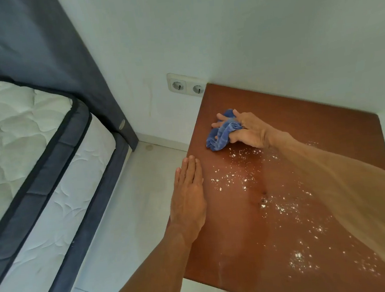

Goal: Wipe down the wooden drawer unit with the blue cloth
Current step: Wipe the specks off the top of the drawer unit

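Observation:
The wooden drawer unit fills the right half of the view; only its reddish-brown top shows. White crumbs and powder are scattered across its middle and near part. My right hand is shut on the bunched blue cloth and presses it on the top near the far left corner. My left hand lies flat with fingers together along the unit's left edge, holding nothing.
A bed with a white quilted mattress and dark grey frame stands at the left. A double wall socket sits just behind the unit's far left corner. Pale floor tiles run between bed and unit.

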